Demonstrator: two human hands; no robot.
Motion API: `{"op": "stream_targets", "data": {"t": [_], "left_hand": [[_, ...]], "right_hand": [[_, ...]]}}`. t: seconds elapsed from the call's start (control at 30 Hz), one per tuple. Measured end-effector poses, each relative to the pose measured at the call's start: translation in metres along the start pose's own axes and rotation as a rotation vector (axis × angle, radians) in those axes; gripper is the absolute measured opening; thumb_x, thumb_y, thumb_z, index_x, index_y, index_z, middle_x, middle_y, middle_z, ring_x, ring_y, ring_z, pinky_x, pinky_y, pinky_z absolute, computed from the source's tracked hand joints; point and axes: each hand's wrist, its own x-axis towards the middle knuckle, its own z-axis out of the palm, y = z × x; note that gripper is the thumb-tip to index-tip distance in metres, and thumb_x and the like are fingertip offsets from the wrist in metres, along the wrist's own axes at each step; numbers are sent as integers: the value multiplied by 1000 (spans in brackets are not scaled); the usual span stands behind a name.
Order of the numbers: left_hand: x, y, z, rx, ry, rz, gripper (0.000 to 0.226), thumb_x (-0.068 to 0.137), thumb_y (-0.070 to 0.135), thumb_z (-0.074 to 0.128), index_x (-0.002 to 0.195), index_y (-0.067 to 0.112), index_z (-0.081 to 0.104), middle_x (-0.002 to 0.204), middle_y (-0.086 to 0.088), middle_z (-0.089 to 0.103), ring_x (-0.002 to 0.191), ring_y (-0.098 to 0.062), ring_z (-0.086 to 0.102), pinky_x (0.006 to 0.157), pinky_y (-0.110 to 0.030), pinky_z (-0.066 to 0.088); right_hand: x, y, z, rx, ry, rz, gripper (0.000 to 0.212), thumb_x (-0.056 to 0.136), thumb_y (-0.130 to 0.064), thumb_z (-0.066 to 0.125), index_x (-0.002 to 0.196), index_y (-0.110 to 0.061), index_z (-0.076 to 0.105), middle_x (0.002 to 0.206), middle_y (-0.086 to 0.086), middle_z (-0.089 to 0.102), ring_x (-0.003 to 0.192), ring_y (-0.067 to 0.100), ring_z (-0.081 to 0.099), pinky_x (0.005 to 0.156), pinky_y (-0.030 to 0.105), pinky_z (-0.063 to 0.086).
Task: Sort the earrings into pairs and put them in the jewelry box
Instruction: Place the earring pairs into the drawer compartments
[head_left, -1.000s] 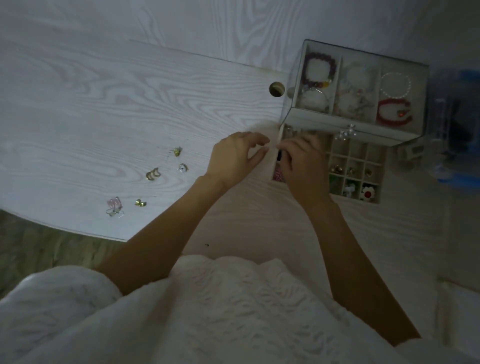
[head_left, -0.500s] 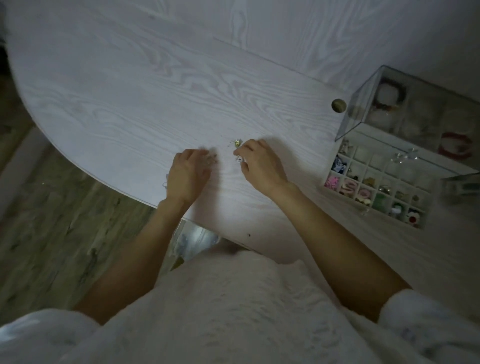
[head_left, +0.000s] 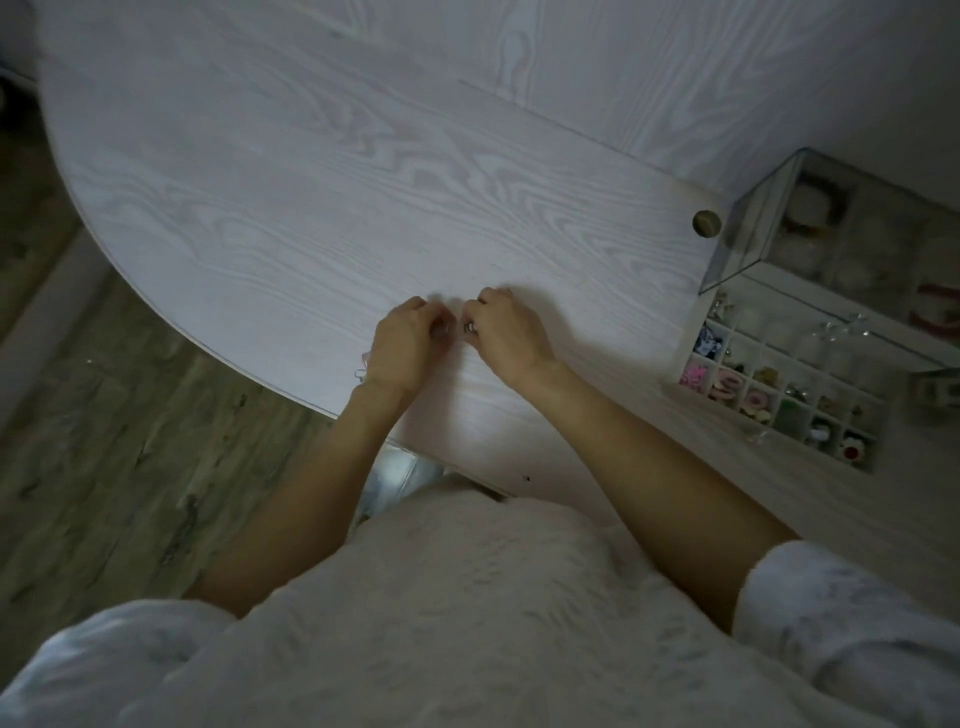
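My hands sit close together near the front edge of the white wood-grain table (head_left: 311, 208). My right hand (head_left: 511, 335) has its fingers curled, and its fingertips pinch a small shiny earring (head_left: 470, 326). My left hand (head_left: 405, 348) is curled with its fingertips down on the table, covering other earrings; what it holds is hidden. A pale pink and clear earring (head_left: 362, 364) peeks out at its left side. The jewelry box (head_left: 696, 358) stands at the right with its glass lid (head_left: 737, 244) raised. Its small compartments hold several earrings.
A round cable hole (head_left: 706, 223) lies in the table just left of the box lid. The table's curved edge runs behind my left wrist, with wooden floor (head_left: 104, 441) beyond it. My white fluffy garment (head_left: 467, 623) fills the bottom of the view.
Both hands left the jewelry box and moved left to the loose earrings. My head turned left, so the box sits at the right edge. The hands have drawn closer together.
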Motion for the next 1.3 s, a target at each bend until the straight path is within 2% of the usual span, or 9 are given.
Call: {"op": "stream_targets", "data": {"t": [0.1, 0.17, 0.27, 0.4, 0.57, 0.8, 0.9, 1.07, 1.3], "left_hand": [[2, 11, -7, 72, -105, 11, 15, 84, 15, 60, 95, 8, 67, 89, -13, 68, 81, -30, 62, 70, -30, 42], [2, 25, -10, 71, -123, 48, 17, 83, 19, 63, 96, 9, 66, 88, -8, 71, 81, -26, 64, 72, -28, 43], [2, 59, -8, -27, -74, 138, 17, 80, 22, 68, 92, 12, 65, 83, -2, 72, 76, -17, 67, 71, -26, 49], [7, 123, 15, -195, -157, 287, 16, 79, 22, 69, 93, 17, 64, 84, 4, 71, 71, -6, 66, 70, -21, 52], [24, 190, 65, -184, -271, 451, 18, 83, 28, 67, 99, 19, 67, 90, 1, 72, 79, -11, 66, 72, -28, 53], [47, 246, 128, -34, -158, 524, 26, 80, 20, 68, 105, 23, 69, 96, -10, 69, 85, -30, 61, 66, -33, 50], [48, 252, 139, 11, -83, 499, 24, 82, 21, 64, 105, 25, 69, 99, -6, 69, 89, -30, 58, 62, -29, 42], [51, 250, 148, 120, 11, 501, 19, 81, 30, 64, 96, 20, 71, 86, -3, 68, 83, -27, 57, 51, -33, 47], [49, 233, 144, 197, 28, 654, 20, 71, 22, 70, 90, 17, 72, 83, -3, 71, 77, -29, 57, 60, -32, 45]], "right_hand": [[-23, 9, -7, 2, 45, -37, 17, 91, -6, 51, 104, -4, 63, 108, 14, 59, 117, 31, 48, 77, 39, 53], [-49, 19, -18, 83, 126, -11, 17, 91, -13, 52, 101, -6, 64, 101, 11, 63, 103, 26, 53, 72, 39, 52], [-92, 45, -40, 280, 251, 161, 14, 89, -20, 56, 95, -11, 64, 89, 4, 65, 87, 18, 56, 67, 31, 47], [-139, 108, -62, 450, 412, 451, 13, 86, -18, 61, 97, -12, 64, 88, 4, 66, 80, 15, 59, 69, 27, 47], [-157, 182, -66, 539, 571, 726, 16, 88, -20, 61, 100, -10, 63, 89, 7, 66, 80, 17, 60, 74, 33, 51], [-146, 217, -63, 448, 583, 733, 16, 83, -10, 66, 99, -10, 65, 96, 9, 71, 88, 20, 64, 72, 19, 41], [-146, 220, -60, 401, 588, 705, 15, 82, -10, 66, 97, -9, 65, 95, 10, 71, 89, 24, 65, 73, 26, 47], [-148, 220, -56, 308, 566, 669, 16, 85, -18, 64, 98, -9, 64, 91, 11, 71, 82, 27, 65, 69, 31, 48], [-138, 214, -62, 216, 580, 625, 21, 88, -9, 54, 105, -14, 66, 101, 9, 70, 92, 27, 64, 71, 30, 48]]}}
